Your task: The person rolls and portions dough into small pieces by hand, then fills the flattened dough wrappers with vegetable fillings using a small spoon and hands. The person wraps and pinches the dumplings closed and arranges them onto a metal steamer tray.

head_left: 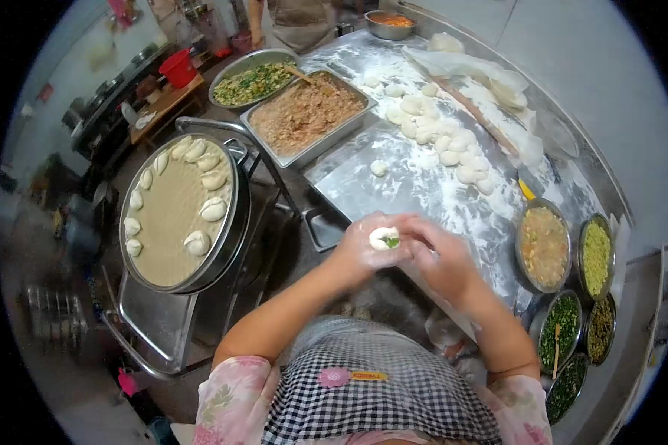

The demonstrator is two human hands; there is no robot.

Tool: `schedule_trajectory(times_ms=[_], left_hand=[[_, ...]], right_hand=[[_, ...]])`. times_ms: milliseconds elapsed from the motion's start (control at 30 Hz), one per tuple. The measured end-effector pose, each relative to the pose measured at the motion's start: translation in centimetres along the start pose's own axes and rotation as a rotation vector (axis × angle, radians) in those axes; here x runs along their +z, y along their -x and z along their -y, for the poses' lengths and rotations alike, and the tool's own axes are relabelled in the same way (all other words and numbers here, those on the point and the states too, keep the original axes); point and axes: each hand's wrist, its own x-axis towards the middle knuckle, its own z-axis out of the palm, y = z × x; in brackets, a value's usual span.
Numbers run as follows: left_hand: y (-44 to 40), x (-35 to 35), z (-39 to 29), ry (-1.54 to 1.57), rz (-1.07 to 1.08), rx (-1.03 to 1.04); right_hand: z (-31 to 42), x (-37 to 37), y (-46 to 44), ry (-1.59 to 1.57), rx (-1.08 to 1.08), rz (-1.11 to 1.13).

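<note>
In front of my apron, a small white dough bun (pixel 379 236) with green filling peeking out is cupped in my left hand (pixel 355 248). My right hand (pixel 444 256) closes around the bun's other side, its fingers meeting the left ones at the dough; the motion smears it slightly. Both hands are dusted with flour. Just beyond them a single dough ball (pixel 379 168) lies on the floured metal table (pixel 341 178). Farther back, several flattened dough pieces (pixel 453 144) lie in a cluster beside a long wooden rolling pin (pixel 476 115).
At left, a round steamer (pixel 167 215) on a metal cart bears several shaped buns around its rim. A tray of meat filling (pixel 304 115) and a bowl of chopped vegetables (pixel 254 81) stand behind. Several filling bowls (pixel 543 241) line the right edge. Another person (pixel 298 22) stands at the back.
</note>
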Motion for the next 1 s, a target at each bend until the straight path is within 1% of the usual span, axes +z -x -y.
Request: schedule_trajectory(times_ms=[67,167,267,367,467,500,533,600,667,700,800,833,933,967,1000], left_hand=[[-0.1,-0.2,0.1,-0.089,-0.028,0.019],[0.2,-0.1,1.4,0.010,-0.078,0.017],[0.3,-0.1,1.8,0.013,-0.113,-0.006],[0.2,0.3,3.9,0.007,-0.217,0.126],[0.6,0.7,5.4,0.070,-0.305,0.054],[0.8,0.3,5.9,-0.100,-0.285,0.098],[1.1,-0.2,5.8,-0.267,-0.255,0.135],[1.9,-0.2,5.9,-0.227,-0.266,0.099],[2.3,-0.7,6.8,-0.188,-0.235,0.089],[2.5,-1.6,6.2,-0.400,-0.194,0.197],[4.4,-3.0,5.3,-0.012,-0.229,0.014],[5.2,-3.9,5.4,0.135,-0.198,-0.068],[8.8,-6.7,6.5,0.446,-0.262,-0.208],[10.4,-7.9,6.6,0.396,-0.338,-0.239],[11.9,-8.8,7.5,0.387,-0.507,-0.316]], right_hand=[[-1.5,0.6,0.6,0.048,-0.042,-0.030],[-2.5,1.5,0.7,0.145,-0.237,-0.039],[-3.1,2.2,0.4,0.205,-0.290,-0.016],[-2.9,2.2,-0.2,0.283,-0.302,0.058],[-3.3,2.8,-0.7,0.331,-0.288,0.139],[-3.8,3.0,-0.9,0.277,-0.271,0.150],[-3.6,3.4,-1.1,0.312,-0.257,0.192],[-2.7,3.6,-1.4,0.400,-0.216,0.264],[-2.7,3.8,-2.1,0.291,-0.231,0.275],[-2.6,3.9,-2.5,0.240,-0.236,0.282],[-2.3,3.9,-3.6,-0.160,0.059,0.128],[-2.0,3.9,-4.0,-0.294,0.163,0.072],[-5.2,5.5,-3.8,-0.479,0.240,0.019],[-5.5,6.2,-3.3,-0.465,0.377,0.055],[-5.7,7.3,-2.6,-0.484,0.452,0.117]])
